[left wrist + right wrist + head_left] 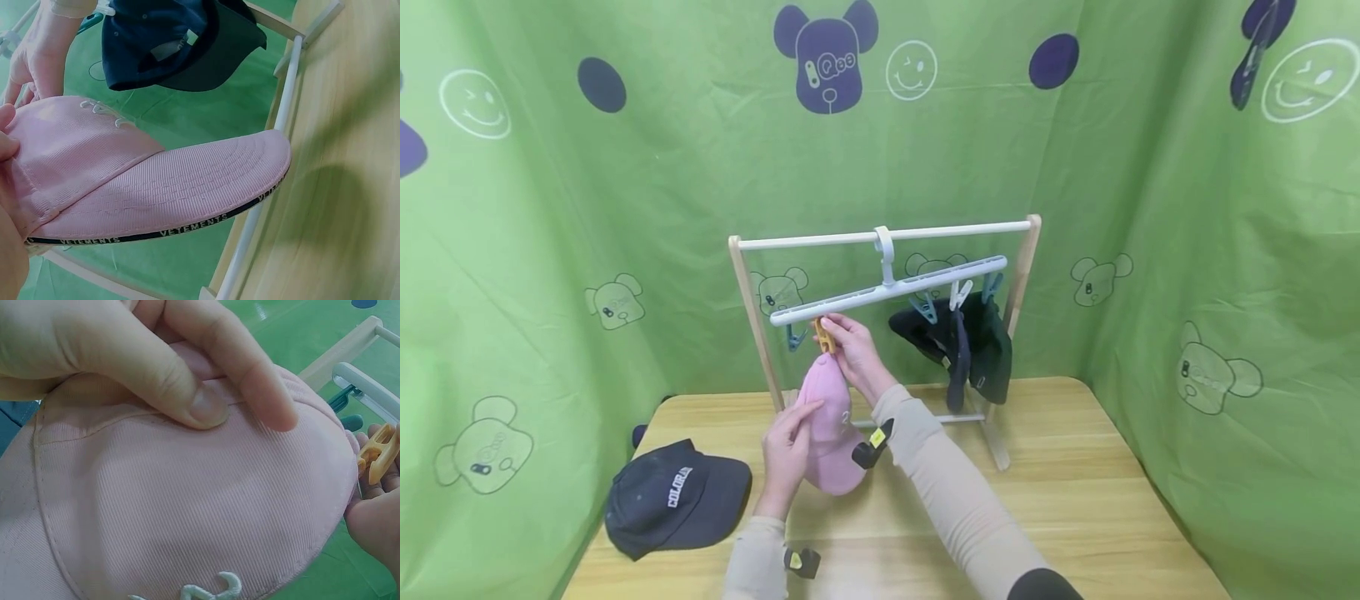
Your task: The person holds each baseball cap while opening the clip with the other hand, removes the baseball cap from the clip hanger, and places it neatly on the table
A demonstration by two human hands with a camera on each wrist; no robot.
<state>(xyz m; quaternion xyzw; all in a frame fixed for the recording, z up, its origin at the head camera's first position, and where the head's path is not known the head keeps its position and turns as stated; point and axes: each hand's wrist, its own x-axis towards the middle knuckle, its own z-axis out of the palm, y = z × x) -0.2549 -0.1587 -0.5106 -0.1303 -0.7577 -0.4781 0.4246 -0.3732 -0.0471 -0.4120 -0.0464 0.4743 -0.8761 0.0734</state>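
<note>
A pink cap (831, 467) hangs crown up and brim down below a yellow clip (824, 336) near the left end of a pale blue hanger (857, 298). My right hand (859, 354) pinches that clip at the cap's top. With thumb and fingers my left hand (786, 454) holds the side of the pink cap. White stitching shows on its front, and a black band lettered VETEMENTS runs along the brim edge (194, 228). In the right wrist view the left thumb (206, 406) presses the pink fabric.
The hanger hooks over a wooden rack's white top bar (808, 242) and tilts down leftward. Dark caps (988, 342) hang from clips at its right. A blue-green clip (794, 337) hangs at the left end. A dark COLORADO cap (677, 496) lies on the wooden table (1075, 500).
</note>
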